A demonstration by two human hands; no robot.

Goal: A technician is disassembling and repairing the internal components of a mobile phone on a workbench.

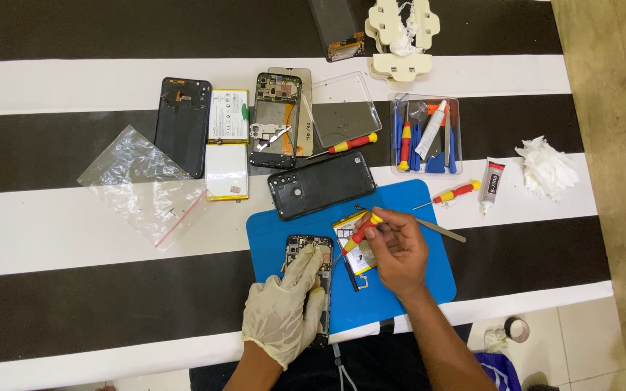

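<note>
My left hand, in a white glove, presses down on an opened black phone lying on a blue work mat. My bare right hand grips a small red and yellow screwdriver, its tip angled toward the phone's upper part. Under my right hand lies a flat battery with a yellow edge. A black phone back cover rests at the mat's top edge. Metal tweezers lie just right of my right hand.
A black and white striped table holds another black cover, two batteries, an open phone frame, a clear tool tray, loose screwdrivers, a glue tube, crumpled tissue, a plastic bag and a white holder.
</note>
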